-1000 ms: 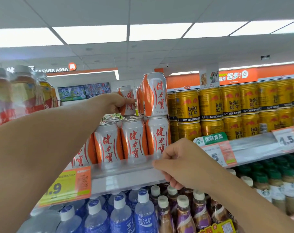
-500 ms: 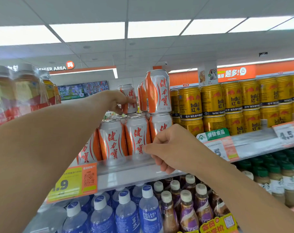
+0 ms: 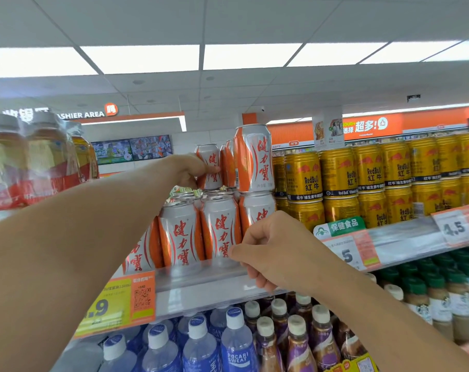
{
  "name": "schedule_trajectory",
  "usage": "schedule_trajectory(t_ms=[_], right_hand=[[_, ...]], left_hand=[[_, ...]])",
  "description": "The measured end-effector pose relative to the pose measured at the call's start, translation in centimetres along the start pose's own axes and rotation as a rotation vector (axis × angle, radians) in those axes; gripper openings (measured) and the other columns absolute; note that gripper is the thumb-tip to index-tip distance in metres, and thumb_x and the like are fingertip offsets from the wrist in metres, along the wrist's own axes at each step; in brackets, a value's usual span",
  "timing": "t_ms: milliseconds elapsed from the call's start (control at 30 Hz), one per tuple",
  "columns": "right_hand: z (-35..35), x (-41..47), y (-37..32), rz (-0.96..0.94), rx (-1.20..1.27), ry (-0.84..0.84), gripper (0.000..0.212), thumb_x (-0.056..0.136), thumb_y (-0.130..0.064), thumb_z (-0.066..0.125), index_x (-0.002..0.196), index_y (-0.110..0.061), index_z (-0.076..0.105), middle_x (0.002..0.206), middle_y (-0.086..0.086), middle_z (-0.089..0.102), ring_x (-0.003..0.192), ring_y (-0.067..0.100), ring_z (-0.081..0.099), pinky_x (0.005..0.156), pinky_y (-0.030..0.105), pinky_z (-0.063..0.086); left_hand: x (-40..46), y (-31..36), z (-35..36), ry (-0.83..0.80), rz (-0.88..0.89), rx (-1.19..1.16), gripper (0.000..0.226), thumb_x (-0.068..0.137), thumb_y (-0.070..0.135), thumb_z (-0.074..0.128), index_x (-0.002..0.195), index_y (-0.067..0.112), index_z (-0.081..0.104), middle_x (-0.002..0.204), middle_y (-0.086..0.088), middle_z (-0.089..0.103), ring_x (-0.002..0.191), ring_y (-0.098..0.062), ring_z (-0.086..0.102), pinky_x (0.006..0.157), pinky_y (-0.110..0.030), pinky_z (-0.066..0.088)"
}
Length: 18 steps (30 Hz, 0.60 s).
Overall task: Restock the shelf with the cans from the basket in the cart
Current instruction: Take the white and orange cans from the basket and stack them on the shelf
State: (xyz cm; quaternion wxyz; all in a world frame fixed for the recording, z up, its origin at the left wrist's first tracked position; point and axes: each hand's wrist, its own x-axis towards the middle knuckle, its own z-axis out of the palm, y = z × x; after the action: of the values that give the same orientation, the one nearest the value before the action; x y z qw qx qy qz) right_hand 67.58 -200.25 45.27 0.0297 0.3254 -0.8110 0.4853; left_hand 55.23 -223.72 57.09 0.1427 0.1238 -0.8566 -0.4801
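Orange-and-silver can [image 3: 209, 167] gripped in your left hand [image 3: 186, 170] on the top row, your right hand [image 3: 271, 253] curled, holding nothing, by the shelf edge [image 3: 201, 280]

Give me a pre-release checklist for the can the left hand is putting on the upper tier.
1. Grip: left hand holds the can by its side. Ok.
2. Can upright: ok.
3. Seated on the lower cans: base hidden by the hand. Cannot tell.
4. Clear of the neighbouring upper can: more cans stand between them, gap unclear. Cannot tell.
5. Front-row can upright behind the shelf lip: ok.
6. Right hand out of the way: low at the shelf edge, fingers curled, holding nothing seen. Ok.
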Motion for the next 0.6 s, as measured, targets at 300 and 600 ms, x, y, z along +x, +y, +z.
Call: schedule_trajectory(t_ms=[300, 600], right_hand=[[0.6, 0.0, 0.2, -0.032, -0.034, 0.036, 0.031, 0.089, -0.029, 0.072, 0.076, -0.001, 0.07, 0.068, 0.017, 0.071, 0.048, 0.016, 0.063, 0.054, 0.035, 0.061], [0.0, -0.2, 1.2, -0.045, -0.055, 0.059, 0.034, 0.087, -0.034, 0.073, 0.071, -0.004, 0.07, 0.067, 0.013, 0.071, 0.052, 0.014, 0.062, 0.056, 0.027, 0.059]], left_hand=[[1.4, -0.1, -0.2, 0.016, -0.013, 0.003, 0.037, 0.095, 0.012, 0.062, 0.13, 0.004, 0.053, 0.122, -0.016, 0.066, 0.112, -0.03, 0.063, 0.098, -0.047, 0.052], [1.6, -0.5, -0.7, -0.004, -0.047, 0.07, 0.041, 0.092, 0.019, 0.067, 0.13, 0.008, 0.055, 0.12, -0.013, 0.068, 0.112, -0.03, 0.065, 0.102, -0.051, 0.049]])
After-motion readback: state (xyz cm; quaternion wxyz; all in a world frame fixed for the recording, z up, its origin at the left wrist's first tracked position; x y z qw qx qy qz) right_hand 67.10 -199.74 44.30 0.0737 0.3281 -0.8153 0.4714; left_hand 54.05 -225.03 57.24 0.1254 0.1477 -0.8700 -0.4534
